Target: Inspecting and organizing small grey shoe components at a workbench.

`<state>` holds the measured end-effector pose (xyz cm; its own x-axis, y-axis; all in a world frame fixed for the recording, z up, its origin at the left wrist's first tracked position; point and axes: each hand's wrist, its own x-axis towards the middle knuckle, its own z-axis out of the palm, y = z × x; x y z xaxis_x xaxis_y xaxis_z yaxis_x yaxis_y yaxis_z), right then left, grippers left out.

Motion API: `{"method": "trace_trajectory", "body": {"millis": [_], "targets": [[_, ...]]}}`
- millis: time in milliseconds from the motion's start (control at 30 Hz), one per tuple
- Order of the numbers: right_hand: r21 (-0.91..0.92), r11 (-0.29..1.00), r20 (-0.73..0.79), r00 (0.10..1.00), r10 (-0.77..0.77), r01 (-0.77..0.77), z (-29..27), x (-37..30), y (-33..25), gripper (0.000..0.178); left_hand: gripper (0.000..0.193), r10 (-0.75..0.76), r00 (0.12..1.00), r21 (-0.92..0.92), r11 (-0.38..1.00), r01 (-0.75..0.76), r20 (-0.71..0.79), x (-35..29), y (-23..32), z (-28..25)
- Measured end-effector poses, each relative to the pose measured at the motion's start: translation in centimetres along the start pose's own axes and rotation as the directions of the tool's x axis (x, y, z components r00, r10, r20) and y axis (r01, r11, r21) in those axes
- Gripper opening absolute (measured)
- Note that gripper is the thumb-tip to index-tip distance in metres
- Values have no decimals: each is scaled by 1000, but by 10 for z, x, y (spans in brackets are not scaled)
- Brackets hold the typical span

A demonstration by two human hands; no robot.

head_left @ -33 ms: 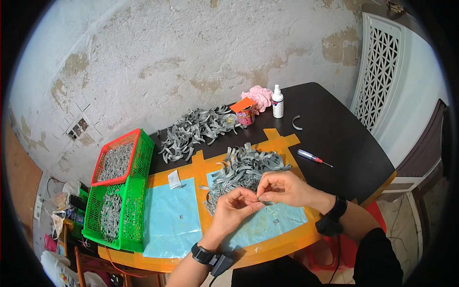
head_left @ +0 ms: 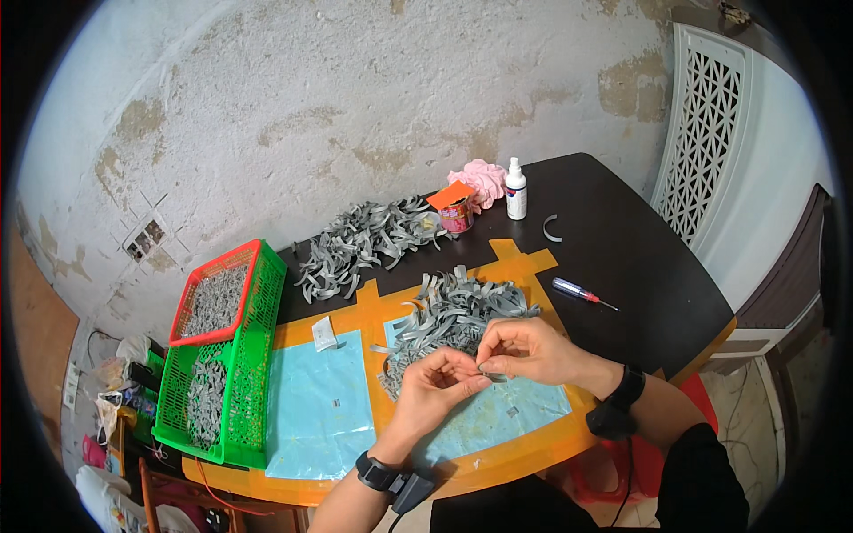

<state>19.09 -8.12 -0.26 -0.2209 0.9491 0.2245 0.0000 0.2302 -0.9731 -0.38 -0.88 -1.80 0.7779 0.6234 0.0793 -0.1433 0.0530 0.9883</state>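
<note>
Over the blue sheet [head_left: 480,425], my left hand [head_left: 435,388] and my right hand [head_left: 526,348] meet, thumbs and forefingers pinched together. Between the fingertips is a small grey strip [head_left: 498,377], mostly covered by the fingers. Just beyond the hands lies a heap of curved grey strips [head_left: 462,306], with smaller grey pieces at its near left side. One tiny grey piece [head_left: 513,411] rests on the sheet below my right hand.
To the left, a red basket [head_left: 180,311] of grey pieces sits on green baskets [head_left: 249,391]. Another grey strip heap [head_left: 364,244] lies at the back, beside a tin [head_left: 457,217], pink cloth [head_left: 484,182] and white spray bottle [head_left: 516,191]. A screwdriver [head_left: 576,289] lies right.
</note>
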Motion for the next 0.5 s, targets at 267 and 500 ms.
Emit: {"method": "trace_trajectory", "body": {"millis": [267,500], "targets": [[130,990,-119,992,-46,61,1,-2,-9,21,15,-40,997,-344,939,17,-61,3,2,-3],[-352,884,-73,933,-352,307,6,0,-2,19,15,-39,999,-485,874,37,6,3,0,-5]]}}
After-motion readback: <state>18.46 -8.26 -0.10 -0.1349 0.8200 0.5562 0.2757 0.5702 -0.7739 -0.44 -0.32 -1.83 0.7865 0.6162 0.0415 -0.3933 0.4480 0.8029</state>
